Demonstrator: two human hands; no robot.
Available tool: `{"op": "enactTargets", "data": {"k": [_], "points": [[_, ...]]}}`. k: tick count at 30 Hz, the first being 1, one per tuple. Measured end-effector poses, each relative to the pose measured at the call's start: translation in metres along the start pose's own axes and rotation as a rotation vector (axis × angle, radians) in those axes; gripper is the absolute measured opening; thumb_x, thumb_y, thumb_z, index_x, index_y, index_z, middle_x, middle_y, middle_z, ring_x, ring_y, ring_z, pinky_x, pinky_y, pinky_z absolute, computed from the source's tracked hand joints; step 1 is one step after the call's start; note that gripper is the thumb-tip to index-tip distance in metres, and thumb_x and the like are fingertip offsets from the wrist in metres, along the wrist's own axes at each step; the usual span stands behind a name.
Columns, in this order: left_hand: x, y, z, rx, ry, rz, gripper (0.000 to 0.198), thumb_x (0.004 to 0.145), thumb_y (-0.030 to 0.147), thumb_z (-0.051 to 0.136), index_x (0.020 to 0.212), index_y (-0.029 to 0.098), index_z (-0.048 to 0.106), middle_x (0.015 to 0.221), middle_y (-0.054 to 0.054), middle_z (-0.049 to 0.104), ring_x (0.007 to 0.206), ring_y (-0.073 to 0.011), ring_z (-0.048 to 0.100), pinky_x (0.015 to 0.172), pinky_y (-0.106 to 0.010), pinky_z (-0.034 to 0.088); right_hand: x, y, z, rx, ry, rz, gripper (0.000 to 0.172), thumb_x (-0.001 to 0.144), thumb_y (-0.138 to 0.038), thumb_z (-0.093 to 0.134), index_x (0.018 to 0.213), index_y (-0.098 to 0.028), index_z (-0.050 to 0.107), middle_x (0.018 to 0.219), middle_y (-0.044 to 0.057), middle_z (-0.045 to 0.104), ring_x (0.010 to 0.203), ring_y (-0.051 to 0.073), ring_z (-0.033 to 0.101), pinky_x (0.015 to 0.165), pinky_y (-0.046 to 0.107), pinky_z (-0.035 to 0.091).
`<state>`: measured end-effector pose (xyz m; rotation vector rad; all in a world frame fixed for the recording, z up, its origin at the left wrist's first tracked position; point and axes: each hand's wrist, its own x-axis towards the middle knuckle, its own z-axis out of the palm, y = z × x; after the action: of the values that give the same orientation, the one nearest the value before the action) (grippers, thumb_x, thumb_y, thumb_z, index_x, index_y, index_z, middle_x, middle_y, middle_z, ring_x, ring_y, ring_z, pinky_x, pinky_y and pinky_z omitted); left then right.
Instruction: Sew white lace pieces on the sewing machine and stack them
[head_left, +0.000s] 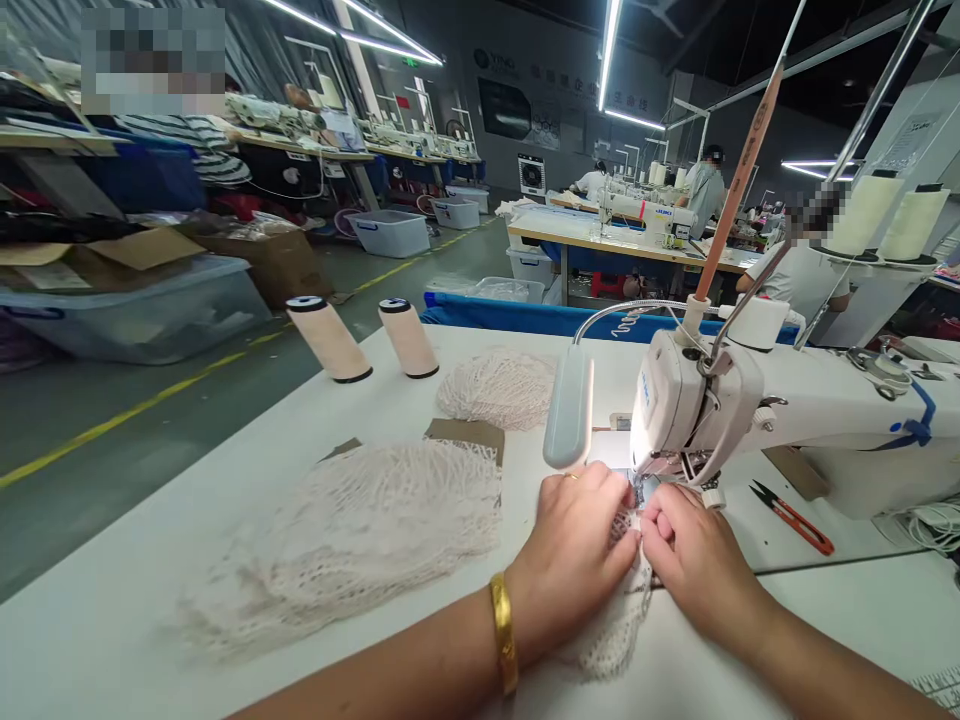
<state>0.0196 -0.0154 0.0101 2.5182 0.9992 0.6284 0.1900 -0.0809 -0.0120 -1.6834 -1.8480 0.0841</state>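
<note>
Under the needle area of a white sewing machine (675, 400) lies a piece of cream lace fabric (616, 640), its loose end trailing toward me. My left hand (581, 540) is on the lace just left of the presser foot, fingers closed on it. My right hand (694, 545) pinches the lace edge from the other side, fingertips curled. The presser foot is mostly hidden by my fingers. A lit lamp (568, 408) hangs beside the machine head. Farther left, a larger lace piece (375, 530) is spread on the white table (112, 620), with another lace bundle (499, 385) behind it.
Two peach thread cones (330, 340) stand near the table's left edge. Orange-handled thread snips (793, 518) lie right of the machine. Large thread cones (862, 212) sit at upper right. Plastic bins (390, 233) and a cardboard box (262, 262) are on the floor; other people sit at machines.
</note>
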Motion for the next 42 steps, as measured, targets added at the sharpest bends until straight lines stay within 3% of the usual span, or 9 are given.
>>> {"op": "enactTargets", "data": {"k": [4,8,18,25,33,42], "points": [[-0.006,-0.003,0.004,0.117,0.162,0.181,0.014,0.086,0.007,0.056,0.084,0.02,0.059,0.092,-0.005,0.063,0.087,-0.0245,0.056,0.084,-0.042,0.04,-0.001,0.001,0.002,-0.013,0.03,-0.016,0.011,0.093,-0.017,0.051,0.086,-0.026,0.051,0.064,-0.003,0.056,0.058,0.019,0.056,0.055,0.027,0.037],[-0.012,-0.009,0.006,0.145,0.132,0.4,0.025,0.093,0.003,0.048,0.075,0.019,0.057,0.081,-0.003,0.064,0.072,-0.0195,0.053,0.076,-0.038,0.04,-0.003,0.003,0.001,0.004,0.007,-0.037,0.012,0.096,-0.016,0.053,0.088,-0.025,0.054,0.075,0.0,0.064,0.064,0.019,0.06,0.057,0.027,0.04],[-0.012,-0.006,-0.003,0.147,-0.014,0.368,0.025,0.103,0.013,0.049,0.088,0.018,0.068,0.092,-0.004,0.073,0.084,-0.0226,0.063,0.083,-0.042,0.043,-0.011,0.011,-0.008,-0.058,-0.061,-0.264,0.028,0.102,-0.008,0.044,0.099,-0.023,0.067,0.097,0.007,0.069,0.079,0.022,0.062,0.068,0.034,0.048],[-0.007,-0.009,-0.002,0.118,0.04,0.381,0.025,0.101,0.01,0.05,0.088,0.019,0.069,0.087,-0.003,0.073,0.079,-0.0214,0.062,0.082,-0.041,0.043,-0.01,0.01,-0.01,-0.094,0.055,-0.324,0.032,0.101,-0.006,0.045,0.11,-0.022,0.071,0.106,0.008,0.074,0.089,0.024,0.065,0.069,0.034,0.049],[-0.003,-0.013,-0.001,0.109,0.135,0.412,0.023,0.101,0.01,0.051,0.092,0.021,0.07,0.084,-0.003,0.073,0.083,-0.0219,0.065,0.086,-0.038,0.046,-0.006,0.011,-0.007,-0.167,0.067,-0.327,0.033,0.099,-0.006,0.044,0.112,-0.019,0.07,0.107,0.009,0.075,0.088,0.025,0.066,0.064,0.033,0.046],[-0.001,-0.017,0.001,0.114,0.097,0.375,0.023,0.098,0.009,0.055,0.08,0.017,0.066,0.092,-0.002,0.077,0.088,-0.0225,0.067,0.085,-0.042,0.043,-0.008,0.015,-0.003,-0.222,0.093,-0.318,0.033,0.097,-0.006,0.044,0.112,-0.019,0.07,0.111,0.01,0.076,0.09,0.026,0.066,0.062,0.034,0.044]]}}
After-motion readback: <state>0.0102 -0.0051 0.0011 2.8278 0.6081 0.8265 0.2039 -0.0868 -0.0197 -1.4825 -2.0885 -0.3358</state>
